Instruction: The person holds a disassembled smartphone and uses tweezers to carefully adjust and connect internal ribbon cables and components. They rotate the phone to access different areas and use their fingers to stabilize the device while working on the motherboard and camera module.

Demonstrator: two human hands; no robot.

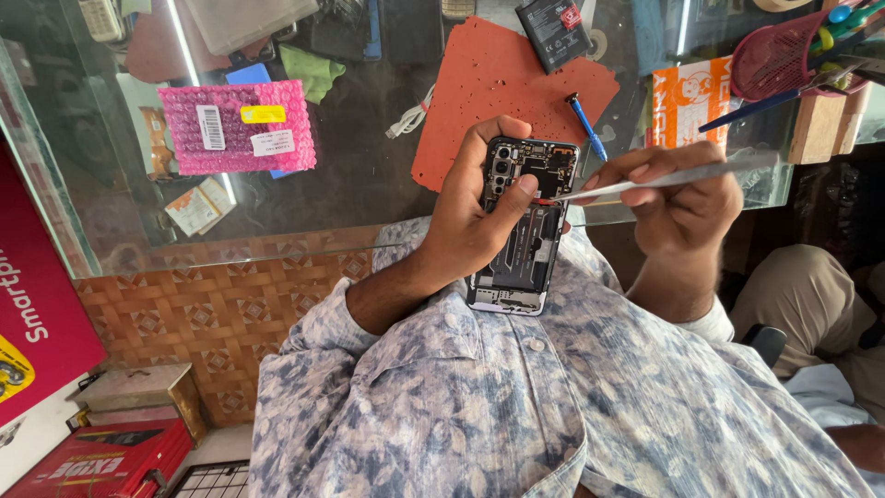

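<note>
Two hands are working on one open phone (523, 226) in the middle of the view. Going from the left, a red box (37, 304) is standing at the edge, and more red boxes (111, 461) are lying on the floor below it. A pink bubble bag (237, 126) is lying on the glass worktop (359, 175), well apart from the hands. A green cloth (312, 71) is lying behind it, and a white cable (412, 117) is curling beside an orange mat (502, 88).

The left hand (470, 207) is holding the phone up over the person's lap, just in front of the worktop edge. Its fingers are wrapping around the left side, and the thumb (512, 198) is pressing on the phone's insides. The back cover is off, so the dark parts and the camera block are showing.

The right hand (678, 198) is pinching a thin metal tool (645, 182) between its fingers. The tool's tip is touching the phone just beside the left thumb.

A black battery (553, 32) is lying at the top of the mat, and a blue screwdriver (585, 126) is lying at the mat's right edge. An orange box (691, 97) is sitting near the right hand. A pink basket (793, 51) with pens is standing at the far right.
</note>
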